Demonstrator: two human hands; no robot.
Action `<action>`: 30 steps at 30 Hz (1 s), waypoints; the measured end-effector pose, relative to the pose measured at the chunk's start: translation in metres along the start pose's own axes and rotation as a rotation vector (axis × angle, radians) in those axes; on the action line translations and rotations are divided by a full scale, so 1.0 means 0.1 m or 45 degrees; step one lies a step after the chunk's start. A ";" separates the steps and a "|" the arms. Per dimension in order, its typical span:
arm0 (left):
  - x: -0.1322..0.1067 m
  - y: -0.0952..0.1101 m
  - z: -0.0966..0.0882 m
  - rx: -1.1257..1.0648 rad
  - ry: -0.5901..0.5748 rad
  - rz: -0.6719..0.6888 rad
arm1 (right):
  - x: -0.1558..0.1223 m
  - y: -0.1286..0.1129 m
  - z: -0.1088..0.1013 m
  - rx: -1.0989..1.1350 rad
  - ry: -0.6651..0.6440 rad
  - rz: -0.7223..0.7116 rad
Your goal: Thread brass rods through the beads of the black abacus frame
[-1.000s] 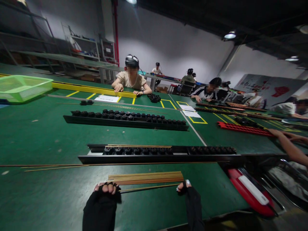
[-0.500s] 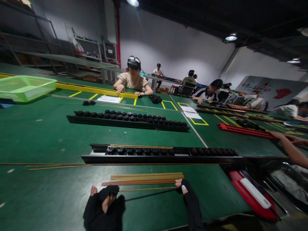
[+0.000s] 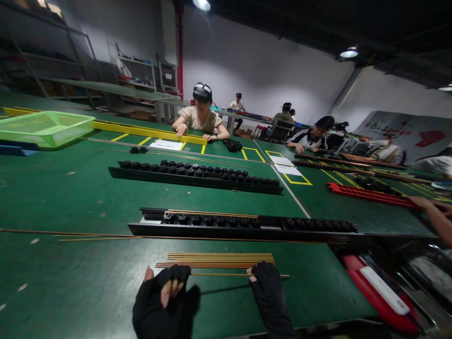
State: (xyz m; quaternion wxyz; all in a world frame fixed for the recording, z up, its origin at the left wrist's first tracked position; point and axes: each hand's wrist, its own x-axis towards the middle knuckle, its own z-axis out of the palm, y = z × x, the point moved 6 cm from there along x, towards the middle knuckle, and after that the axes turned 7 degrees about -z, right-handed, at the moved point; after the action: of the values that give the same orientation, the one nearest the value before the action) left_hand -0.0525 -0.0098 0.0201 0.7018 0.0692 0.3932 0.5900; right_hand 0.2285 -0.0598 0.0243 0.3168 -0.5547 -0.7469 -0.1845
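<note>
A thin brass rod (image 3: 221, 274) spans between my two hands, just above the green tabletop (image 3: 219, 310). My left hand (image 3: 165, 292), in a black fingerless glove, is closed around its left end. My right hand (image 3: 264, 278), gloved the same way, pinches the rod, and a short length sticks out to the right. Just beyond lies a row of cut brass and copper-coloured rods (image 3: 221, 259), side by side. Behind them stands a long black channel (image 3: 212, 231) holding several black blocks (image 3: 222, 220), with thin rods on top of it.
Long thin rods (image 3: 99, 236) lie at the left. Farther back are a second black channel (image 3: 197, 179), a light green basket (image 3: 52, 129) and a red rail (image 3: 370, 194). A co-worker (image 3: 201, 115) sits opposite; another person's arm (image 3: 436, 216) reaches in from the right.
My right hand has shifted left along the rod, so its end now shows past my fingers. My left hand stays closed on it. The view has turned slightly left.
</note>
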 end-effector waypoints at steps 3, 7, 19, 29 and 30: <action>-0.01 0.01 0.13 -0.169 -0.042 -0.211 | -0.03 0.02 -0.02 -0.029 0.009 -0.038; -0.03 0.05 0.28 -0.330 -0.189 -0.189 | -0.07 0.00 -0.08 -0.085 0.047 -0.054; -0.06 0.03 0.36 -0.117 -0.823 -0.084 | -0.03 -0.10 -0.23 -0.214 0.115 -0.086; -0.02 0.00 0.38 -0.143 -0.876 -0.190 | -0.07 -0.07 -0.17 -0.185 0.088 -0.099; -0.01 -0.01 0.39 -0.146 -0.881 -0.199 | -0.07 -0.07 -0.16 -0.181 0.084 -0.085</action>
State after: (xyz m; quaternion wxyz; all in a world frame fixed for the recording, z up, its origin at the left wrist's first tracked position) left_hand -0.0274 0.0029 0.0466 0.8392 0.1948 0.1027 0.4973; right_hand 0.2273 -0.0770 0.0321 0.2949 -0.5441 -0.7392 -0.2657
